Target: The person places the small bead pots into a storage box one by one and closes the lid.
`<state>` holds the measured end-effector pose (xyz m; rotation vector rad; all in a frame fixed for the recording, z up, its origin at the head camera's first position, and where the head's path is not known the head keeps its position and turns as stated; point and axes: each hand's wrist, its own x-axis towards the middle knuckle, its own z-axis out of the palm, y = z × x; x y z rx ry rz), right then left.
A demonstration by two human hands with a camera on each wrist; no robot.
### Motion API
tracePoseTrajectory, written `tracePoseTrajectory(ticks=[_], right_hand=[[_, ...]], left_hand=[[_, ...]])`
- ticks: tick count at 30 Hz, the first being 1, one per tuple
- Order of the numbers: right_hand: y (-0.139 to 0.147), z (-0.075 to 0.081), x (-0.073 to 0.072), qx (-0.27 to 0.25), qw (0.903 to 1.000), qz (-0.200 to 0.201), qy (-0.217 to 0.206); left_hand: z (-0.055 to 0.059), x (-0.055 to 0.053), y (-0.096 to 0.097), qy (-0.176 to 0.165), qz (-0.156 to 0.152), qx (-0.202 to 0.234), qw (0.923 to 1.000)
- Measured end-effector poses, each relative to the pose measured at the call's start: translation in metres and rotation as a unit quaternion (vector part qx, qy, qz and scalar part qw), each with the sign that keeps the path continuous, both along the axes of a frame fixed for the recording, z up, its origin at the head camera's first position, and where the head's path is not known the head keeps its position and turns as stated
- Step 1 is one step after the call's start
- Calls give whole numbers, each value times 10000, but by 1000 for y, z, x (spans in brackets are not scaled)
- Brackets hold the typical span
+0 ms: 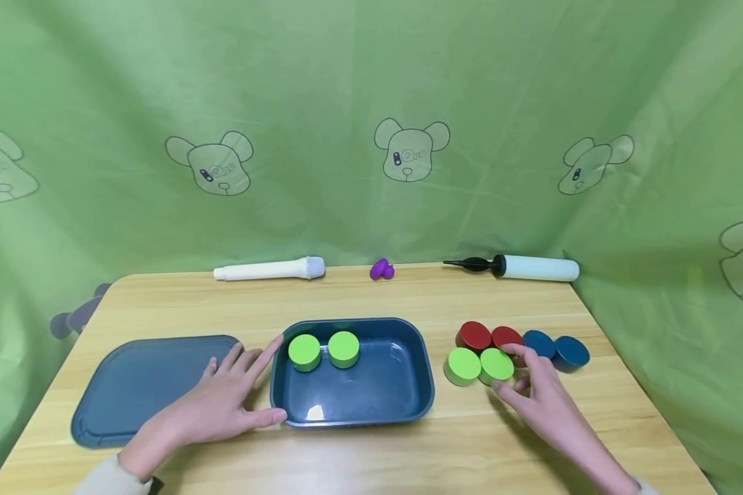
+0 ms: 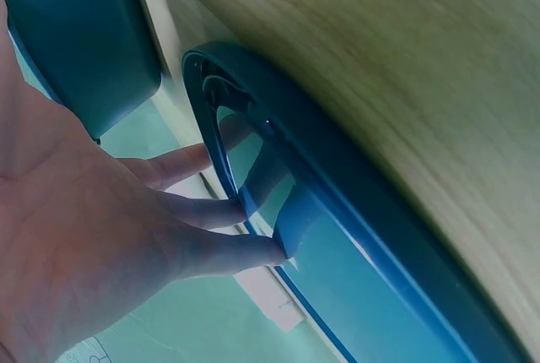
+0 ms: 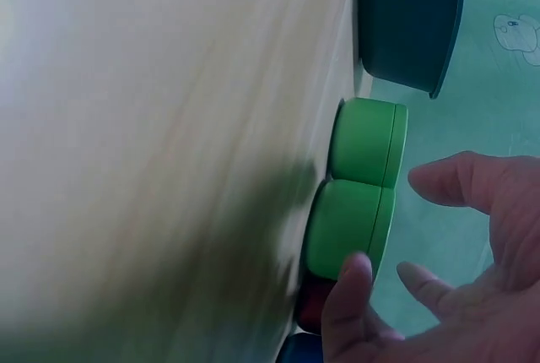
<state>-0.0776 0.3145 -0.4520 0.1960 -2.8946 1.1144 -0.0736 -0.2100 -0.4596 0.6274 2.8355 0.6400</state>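
Green cyl. (image 1: pixel 497 365) is set on the counter (image 1: pixel 464 447), R of the blue bin (image 1: pixel 378 395), w/ a 2nd green cyl. (image 1: pixel 462 366) touching. Prob. light, rigid, slightly slick; best pinched across its curved side. By the R hand (image 1: pixel 540 390), thumb & fingers are held apart about it; L hand (image 1: pixel 219 399) is spread beside bin.

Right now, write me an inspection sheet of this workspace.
Surface: wood-grain table.
Job's things: blue bin holding two green cylinders; right of it, two loose green cylinders, two red cylinders, two blue cylinders.
Clutter: microphone, purple object and pump along far edge.
Grippers: left hand spread across bin's left rim and blue lid; right hand at rightmost green cylinder, contact unclear.
Cables: nothing seen.
Surroundings: green curtain with animal-head prints.
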Motion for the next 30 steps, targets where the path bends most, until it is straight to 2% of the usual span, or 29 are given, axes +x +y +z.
tracePoseTrajectory(ticks=[4,9,18,26,30], right_hand=[[0,-1,-7,439,9989,122,74],[0,-3,-13,855,9958,157,-286],[2,-3,-9,820,9965,143,-10],[8,5,-7,822,9948,-272,-544],[9,13,-3,876,9949,-338,-365]], left_hand=[[-1,0,1,37,-1,9,10000],[-2,3,0,-115,42,52,9999],[-1,3,-1,-168,39,50,9998],[-2,-1,-2,-191,9,12,9998],[-1,-2,-2,-135,-17,-5,9999]])
